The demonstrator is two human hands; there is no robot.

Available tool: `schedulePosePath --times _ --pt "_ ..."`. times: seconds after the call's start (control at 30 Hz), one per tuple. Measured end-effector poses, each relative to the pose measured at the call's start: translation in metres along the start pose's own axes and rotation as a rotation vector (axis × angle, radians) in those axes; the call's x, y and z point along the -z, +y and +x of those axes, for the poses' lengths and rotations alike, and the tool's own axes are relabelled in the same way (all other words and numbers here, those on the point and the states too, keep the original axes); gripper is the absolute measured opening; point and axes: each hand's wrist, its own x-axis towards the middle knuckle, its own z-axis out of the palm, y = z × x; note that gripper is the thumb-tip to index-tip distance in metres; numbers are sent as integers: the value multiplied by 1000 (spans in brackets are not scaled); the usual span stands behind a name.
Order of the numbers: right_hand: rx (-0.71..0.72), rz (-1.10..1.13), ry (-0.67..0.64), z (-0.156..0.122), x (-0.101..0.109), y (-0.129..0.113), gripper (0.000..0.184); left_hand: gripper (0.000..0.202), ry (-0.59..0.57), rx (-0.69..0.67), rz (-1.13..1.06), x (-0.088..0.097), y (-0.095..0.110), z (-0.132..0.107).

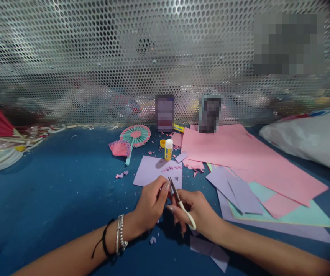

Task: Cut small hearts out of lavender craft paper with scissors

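Note:
My right hand (pixel 195 209) grips a pair of scissors (pixel 183 209) by its white handles, the blades pointing up and away from me. Close against the blades, my left hand (pixel 155 199) pinches something small between thumb and fingers; what it is stays hidden. Just beyond the hands lies a lilac paper sheet (pixel 150 172) with dark writing or scraps on it. An uncapped glue stick (pixel 168 149) stands upright at the sheet's far edge, its yellow cap (pixel 162 143) beside it. A small lilac paper heart (pixel 152 240) rests on the table below my left hand.
Pink sheets (pixel 222 145) overlap lilac and mint paper (pixel 291 214) on the right. A pleated paper fan rosette (pixel 135 136) and a smaller pink fan (pixel 120 148) lie beyond the left hand. A white plastic bag (pixel 311 134) sits far right. Perforated metal panel (pixel 96 57) bounds the back.

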Motion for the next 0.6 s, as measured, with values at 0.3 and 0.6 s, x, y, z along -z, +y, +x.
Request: schedulePosePath --times 0.3,0.6 --pt "-26 -39 -7 0 1 2 23 23 24 -14 1 -1 0 -2" --pt "-50 -67 -71 -3 10 -7 22 22 32 -65 -27 0 -2 -5"
